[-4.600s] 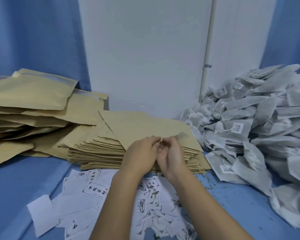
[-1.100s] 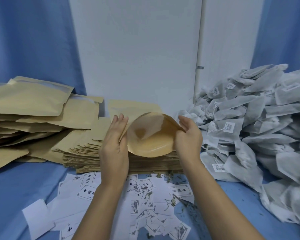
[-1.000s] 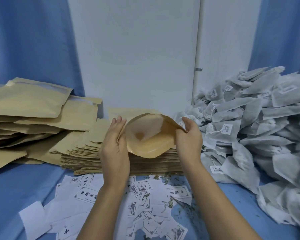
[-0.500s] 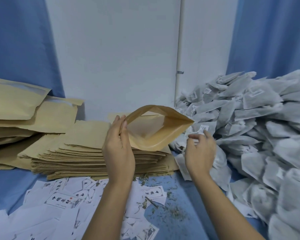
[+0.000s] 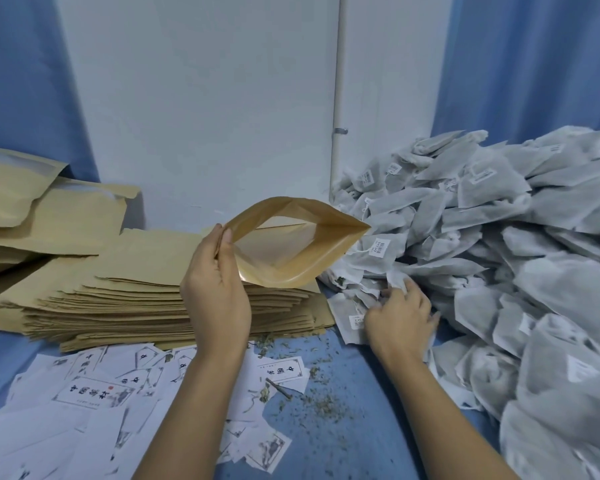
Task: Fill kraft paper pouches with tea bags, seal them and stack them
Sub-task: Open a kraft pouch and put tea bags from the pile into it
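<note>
My left hand (image 5: 217,292) pinches the left corner of a kraft paper pouch (image 5: 302,258) and holds it up with its mouth spread wide toward me; the inside looks empty. Under it lies a flat stack of empty kraft pouches (image 5: 136,299). My right hand (image 5: 400,315) reaches into the foot of a big heap of white tea bags (image 5: 499,244) on the right, fingers curled among the bags; whether they grip one I cannot tell. A pile of filled kraft pouches (image 5: 32,209) sits at the far left.
Loose white printed labels (image 5: 94,393) lie scattered over the blue table (image 5: 357,438) in front. Spilled tea crumbs (image 5: 312,403) lie between my arms. A white wall panel and blue curtains close off the back.
My right hand let go of the pouch's right corner and moved down right into the tea bag heap. The left hand alone now holds the pouch open. The view swung right.
</note>
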Demonstrator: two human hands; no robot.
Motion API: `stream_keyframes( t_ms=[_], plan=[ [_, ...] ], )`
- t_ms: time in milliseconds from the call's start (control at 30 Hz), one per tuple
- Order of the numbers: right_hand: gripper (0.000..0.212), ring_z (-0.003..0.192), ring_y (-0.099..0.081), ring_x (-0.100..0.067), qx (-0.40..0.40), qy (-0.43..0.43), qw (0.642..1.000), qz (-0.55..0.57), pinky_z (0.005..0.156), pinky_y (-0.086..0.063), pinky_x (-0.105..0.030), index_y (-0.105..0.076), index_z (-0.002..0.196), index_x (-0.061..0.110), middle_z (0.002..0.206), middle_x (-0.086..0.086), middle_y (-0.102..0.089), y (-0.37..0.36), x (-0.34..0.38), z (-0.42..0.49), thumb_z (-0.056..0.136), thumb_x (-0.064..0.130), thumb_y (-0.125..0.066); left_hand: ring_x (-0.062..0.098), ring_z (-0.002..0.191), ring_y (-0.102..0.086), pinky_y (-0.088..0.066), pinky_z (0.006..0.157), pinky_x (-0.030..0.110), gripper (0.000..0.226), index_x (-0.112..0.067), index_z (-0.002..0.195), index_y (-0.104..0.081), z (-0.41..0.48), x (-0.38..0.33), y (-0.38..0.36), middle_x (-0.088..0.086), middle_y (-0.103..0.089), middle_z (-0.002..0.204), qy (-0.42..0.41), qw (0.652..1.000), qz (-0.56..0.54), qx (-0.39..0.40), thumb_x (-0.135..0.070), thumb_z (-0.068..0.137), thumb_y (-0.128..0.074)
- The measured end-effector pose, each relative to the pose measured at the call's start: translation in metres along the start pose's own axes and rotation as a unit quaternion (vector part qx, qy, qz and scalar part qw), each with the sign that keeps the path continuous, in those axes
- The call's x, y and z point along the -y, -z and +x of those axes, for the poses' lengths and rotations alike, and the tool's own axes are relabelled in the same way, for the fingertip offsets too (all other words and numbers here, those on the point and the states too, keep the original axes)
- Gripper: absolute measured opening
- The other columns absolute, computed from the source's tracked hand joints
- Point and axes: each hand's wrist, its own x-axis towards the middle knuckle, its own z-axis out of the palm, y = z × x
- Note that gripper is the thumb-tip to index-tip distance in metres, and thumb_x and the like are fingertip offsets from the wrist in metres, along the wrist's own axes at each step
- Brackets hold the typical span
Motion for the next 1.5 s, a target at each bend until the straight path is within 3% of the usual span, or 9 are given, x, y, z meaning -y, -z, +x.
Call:
stream_keyframes(
  t_ms=[267, 567, 667, 767, 933, 1033, 1167, 1267, 1500],
  plan=[
    [0.073, 0.143, 0.017, -0.036, 0.208, 0.044, 0.971, -0.109, 0.112, -0.008, -0.058, -0.008, 0.148, 0.009, 0.154, -0.014, 0.026, 0.007, -0.005, 0.007, 0.087, 0.015, -0.045, 0.01, 0.097, -0.058, -0.04, 0.078, 0.002, 0.033, -0.009, 0.116, -0.064, 0.0, 0.0, 0.0, -0.003, -0.065, 0.102, -0.001, 1.0, 0.0, -0.006, -0.027, 0.1, -0.042],
    [0.037, 0.113, -0.046, -0.033, -0.039, 0.156, 0.987, 0.025, 0.074, -0.041, -0.037, -0.053, 0.125, 0.011, 0.132, -0.012, -0.045, 0.045, 0.029, 0.002, 0.088, 0.014, -0.051, 0.021, 0.1, -0.061, -0.046, 0.085, 0.025, 0.034, -0.007, 0.117, -0.063, 0.004, 0.001, 0.005, 0.007, -0.068, 0.106, -0.009, 0.999, 0.004, -0.036, -0.028, 0.1, -0.042],
    [0.033, 0.091, -0.054, -0.026, -0.081, 0.247, 0.958, 0.124, 0.068, -0.04, -0.034, -0.062, 0.109, 0.018, 0.106, -0.003, -0.057, 0.065, 0.048, -0.004, 0.079, 0.019, -0.048, 0.024, 0.104, -0.061, -0.046, 0.089, 0.033, 0.037, -0.004, 0.12, -0.062, 0.006, 0.0, 0.007, 0.011, -0.067, 0.11, -0.015, 0.998, 0.0, -0.067, -0.027, 0.101, -0.041],
    [0.016, 0.061, -0.045, -0.019, -0.003, 0.313, 0.914, 0.258, 0.056, -0.037, -0.034, -0.053, 0.069, 0.006, 0.063, -0.002, -0.047, 0.079, 0.057, -0.01, 0.064, 0.013, -0.04, 0.025, 0.109, -0.06, -0.045, 0.092, 0.033, 0.037, -0.001, 0.121, -0.061, 0.01, 0.001, 0.011, 0.014, -0.065, 0.115, -0.019, 0.994, -0.007, -0.104, -0.025, 0.101, -0.041],
    [0.01, 0.041, -0.031, -0.006, 0.107, 0.249, 0.806, 0.527, 0.042, -0.023, -0.015, -0.045, 0.052, -0.005, 0.043, 0.003, -0.035, 0.097, 0.066, -0.014, 0.056, 0.001, -0.038, 0.026, 0.12, -0.052, -0.036, 0.101, 0.022, 0.033, 0.003, 0.119, -0.06, 0.01, 0.007, 0.014, 0.0, -0.054, 0.119, -0.092, 0.992, 0.052, -0.062, -0.016, 0.098, -0.042],
    [0.019, 0.043, -0.035, -0.007, 0.065, 0.265, 0.806, 0.525, 0.042, -0.028, -0.017, -0.05, 0.061, -0.014, 0.046, -0.002, -0.037, 0.105, 0.068, -0.011, 0.061, 0.001, -0.038, 0.023, 0.12, -0.05, -0.031, 0.1, 0.016, 0.029, 0.003, 0.119, -0.06, 0.007, 0.011, 0.012, -0.003, -0.051, 0.114, -0.123, 0.989, 0.08, 0.023, -0.01, 0.097, -0.046],
    [0.024, 0.06, -0.041, -0.015, -0.122, 0.407, 0.853, 0.304, 0.051, -0.033, -0.032, -0.046, 0.062, 0.024, 0.06, 0.016, -0.039, 0.1, 0.071, -0.015, 0.066, 0.001, -0.04, 0.021, 0.118, -0.054, -0.034, 0.1, 0.019, 0.029, -0.002, 0.12, -0.06, 0.004, 0.009, 0.01, -0.002, -0.056, 0.114, -0.156, 0.976, 0.1, 0.117, -0.011, 0.096, -0.048],
    [0.024, 0.07, -0.048, -0.015, -0.17, 0.443, 0.834, 0.284, 0.052, -0.038, -0.034, -0.061, 0.069, 0.013, 0.074, 0.017, -0.046, 0.098, 0.076, -0.019, 0.067, 0.001, -0.041, 0.02, 0.117, -0.054, -0.037, 0.1, 0.021, 0.027, -0.003, 0.12, -0.061, 0.001, 0.008, 0.007, 0.001, -0.059, 0.114, -0.157, 0.973, 0.095, 0.139, -0.01, 0.096, -0.049],
    [0.047, 0.083, -0.057, -0.028, -0.056, 0.445, 0.867, 0.217, 0.075, -0.04, -0.035, -0.033, 0.104, 0.023, 0.094, -0.001, -0.065, 0.075, 0.08, -0.025, 0.073, -0.009, -0.048, 0.005, 0.085, -0.055, -0.037, 0.072, 0.002, 0.027, -0.01, 0.108, -0.066, -0.001, 0.0, -0.002, -0.01, -0.061, 0.089, -0.067, 0.996, 0.037, 0.052, -0.023, 0.1, -0.043]
  ],
)
